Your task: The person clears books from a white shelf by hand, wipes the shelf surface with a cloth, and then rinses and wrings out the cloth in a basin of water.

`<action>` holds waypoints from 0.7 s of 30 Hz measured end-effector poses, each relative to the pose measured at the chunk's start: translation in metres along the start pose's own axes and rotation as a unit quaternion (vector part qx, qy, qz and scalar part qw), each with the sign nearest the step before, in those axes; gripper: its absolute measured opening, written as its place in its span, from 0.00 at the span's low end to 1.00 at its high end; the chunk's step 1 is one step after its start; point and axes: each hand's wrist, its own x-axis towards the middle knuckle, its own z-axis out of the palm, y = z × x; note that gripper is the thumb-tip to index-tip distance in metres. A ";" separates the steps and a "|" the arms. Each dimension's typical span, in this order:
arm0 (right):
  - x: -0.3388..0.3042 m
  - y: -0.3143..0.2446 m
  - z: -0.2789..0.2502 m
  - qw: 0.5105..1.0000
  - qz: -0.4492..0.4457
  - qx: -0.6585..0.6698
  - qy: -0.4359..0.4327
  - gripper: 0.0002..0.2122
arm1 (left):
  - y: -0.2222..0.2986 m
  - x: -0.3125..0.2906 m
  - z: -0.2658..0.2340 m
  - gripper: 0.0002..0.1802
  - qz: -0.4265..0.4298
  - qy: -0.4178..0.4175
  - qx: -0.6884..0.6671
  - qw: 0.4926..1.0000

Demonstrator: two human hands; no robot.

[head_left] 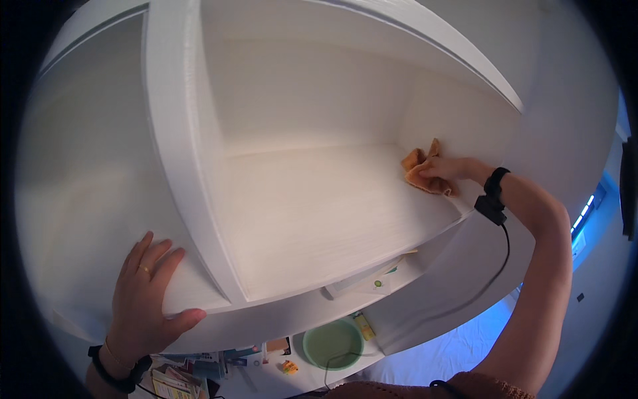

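My right hand [448,169] reaches into the right compartment of a white cabinet and grips an orange-brown cloth [427,184]. The cloth is bunched under my fingers and touches the shelf board [319,206] near the right side wall. On the left, my left hand [147,286] lies on the front part of the left compartment's board, fingers spread, with the thumb by the front edge. It holds nothing. A ring shows on one finger. Both wrists wear black bands with cables.
An upright white divider [179,133] parts the two compartments. Below are a lower shelf holding papers [365,276], a green basin [333,344], a small orange toy [289,367], a yellow box [363,326] and stacked books [176,384]. A bed with a pale sheet [438,352] is at lower right.
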 end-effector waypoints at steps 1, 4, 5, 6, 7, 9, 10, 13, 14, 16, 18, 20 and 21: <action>-0.005 0.000 0.000 0.999 0.017 -0.037 0.016 0.16 | 0.002 0.002 -0.002 0.40 -0.006 -0.009 -0.006 1.000; 0.013 0.005 -0.003 0.990 -0.002 -0.110 0.082 0.18 | 0.009 0.006 -0.009 0.41 -0.006 -0.015 0.007 1.000; 0.017 0.003 -0.005 0.991 0.017 -0.102 0.086 0.18 | 0.010 0.006 -0.012 0.42 -0.003 -0.014 0.023 1.000; 0.028 -0.002 -0.008 0.991 0.038 -0.097 0.085 0.18 | 0.011 0.007 -0.014 0.42 -0.009 -0.014 0.027 0.999; 0.044 -0.001 -0.010 0.982 0.005 -0.130 0.135 0.18 | 0.012 0.009 -0.016 0.42 0.007 -0.014 0.031 0.999; 0.068 -0.014 -0.015 0.970 -0.045 -0.161 0.177 0.17 | 0.012 0.012 -0.023 0.42 0.007 -0.021 0.046 0.999; 0.071 -0.021 -0.019 0.987 -0.031 -0.095 0.122 0.16 | 0.009 0.016 -0.023 0.43 0.012 -0.036 0.030 0.999; 0.101 -0.015 -0.027 0.999 0.007 0.015 -0.035 0.15 | 0.003 0.018 -0.018 0.43 0.008 -0.051 0.007 0.999; 0.104 -0.011 -0.025 0.999 -0.009 -0.003 0.039 0.15 | 0.001 0.018 -0.016 0.42 0.006 -0.045 0.004 0.999; 0.113 -0.005 -0.023 0.995 -0.018 -0.010 0.102 0.14 | -0.006 0.017 -0.012 0.42 0.013 -0.041 0.017 0.999; 0.100 -0.035 -0.016 0.992 0.014 -0.025 0.122 0.13 | -0.005 0.016 -0.017 0.41 0.012 -0.027 0.020 0.999; 0.075 -0.039 -0.015 0.988 0.070 -0.027 0.137 0.13 | -0.006 0.016 -0.007 0.40 0.008 -0.024 0.001 1.000; 0.070 -0.035 -0.014 0.988 0.069 -0.027 0.137 0.13 | -0.005 0.015 -0.008 0.39 -0.003 -0.016 0.001 1.000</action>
